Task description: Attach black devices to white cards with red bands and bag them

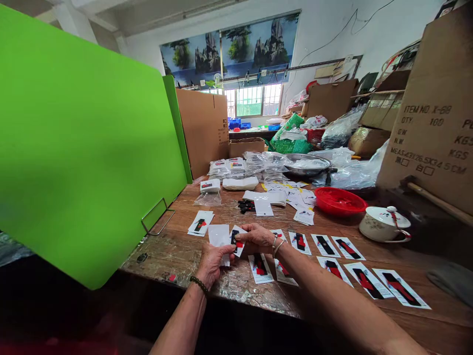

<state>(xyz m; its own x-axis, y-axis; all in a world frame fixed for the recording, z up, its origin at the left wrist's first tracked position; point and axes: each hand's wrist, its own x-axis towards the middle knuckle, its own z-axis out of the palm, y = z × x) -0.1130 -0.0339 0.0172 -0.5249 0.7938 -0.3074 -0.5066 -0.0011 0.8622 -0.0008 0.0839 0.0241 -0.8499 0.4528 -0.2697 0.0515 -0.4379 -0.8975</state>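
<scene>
My left hand (211,264) is closed on a whitish, translucent plastic bag (219,234), thumb on top. Just right of the bag, my right hand (258,237) pinches a white card (239,251) carrying a black and red strap-like piece. My left thumb reaches this card's lower left edge; whether it presses on it I cannot tell. Beyond my left hand lies a small pile of similar cards (200,223). More cards with black and red pieces, such as this card (401,287), lie in rows to the right, some partly hidden by my right forearm.
Ahead are a stack of bags (263,207), black straps (247,206) and loose printed cards (286,190). A red bowl (340,201) and lidded cup (384,224) stand right. A green panel (92,148) and wire stand (157,217) border the left; a cardboard box (432,88) rises right.
</scene>
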